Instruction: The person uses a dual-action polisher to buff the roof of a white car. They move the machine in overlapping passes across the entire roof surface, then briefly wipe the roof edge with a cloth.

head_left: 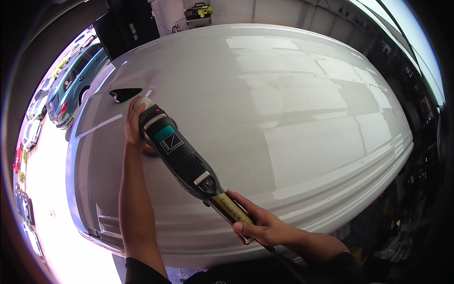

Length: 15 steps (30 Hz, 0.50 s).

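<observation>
I have the polisher [182, 160] in both hands, slanting over the white car roof [217, 80] with its head toward the far left and its tail toward me. My left grip [134, 124] is wrapped around the pale front end of the tool, and my right grip [264, 226] is clasped around the rear handle, thumb on the near side of its yellow label [232, 208]. A dark cord [286, 265] runs from the tail down to the lower edge of my view. The underside of the head is hidden from me, so I cannot tell whether it touches the paint. Just past my left fingertips, the black roof antenna [125, 94] stands on the roof. Bright, boxy reflections lie across the glossy right side of the panel. Beyond the roof I see a yellow-green machine [198, 11] by the wall and, near it, a tall black cabinet [127, 28]. Outside, in strong light on my left, a teal car [78, 78] is parked.
</observation>
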Each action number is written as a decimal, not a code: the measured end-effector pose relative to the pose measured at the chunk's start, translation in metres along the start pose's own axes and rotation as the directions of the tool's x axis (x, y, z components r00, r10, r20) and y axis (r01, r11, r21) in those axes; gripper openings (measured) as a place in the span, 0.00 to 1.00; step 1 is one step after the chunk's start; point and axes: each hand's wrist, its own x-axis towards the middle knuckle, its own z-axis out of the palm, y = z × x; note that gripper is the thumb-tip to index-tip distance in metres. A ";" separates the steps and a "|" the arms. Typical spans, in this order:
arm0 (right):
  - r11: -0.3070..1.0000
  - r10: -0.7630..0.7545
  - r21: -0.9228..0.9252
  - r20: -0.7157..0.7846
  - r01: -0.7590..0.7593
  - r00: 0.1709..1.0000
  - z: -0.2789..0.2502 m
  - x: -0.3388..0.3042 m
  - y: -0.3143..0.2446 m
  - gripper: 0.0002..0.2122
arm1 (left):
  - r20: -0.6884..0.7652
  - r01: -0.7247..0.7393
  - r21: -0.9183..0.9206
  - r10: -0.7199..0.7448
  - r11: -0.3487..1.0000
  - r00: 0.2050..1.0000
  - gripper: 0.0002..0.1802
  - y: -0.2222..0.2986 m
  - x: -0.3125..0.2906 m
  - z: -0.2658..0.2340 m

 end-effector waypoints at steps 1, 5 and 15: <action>0.999 0.018 -0.028 0.027 -0.017 0.999 0.004 0.008 -0.005 0.39 | -0.025 -0.018 0.039 0.019 0.999 1.000 0.20 0.000 0.001 -0.025; 0.993 0.021 -0.116 0.039 -0.017 0.999 0.007 0.008 -0.002 0.37 | -0.027 0.029 -0.037 -0.030 0.999 0.999 0.20 0.007 -0.016 -0.030; 0.992 -0.031 0.110 -0.310 0.068 0.950 -0.025 -0.091 0.003 0.36 | 0.144 0.012 0.019 -0.015 1.000 0.989 0.21 -0.010 -0.019 0.124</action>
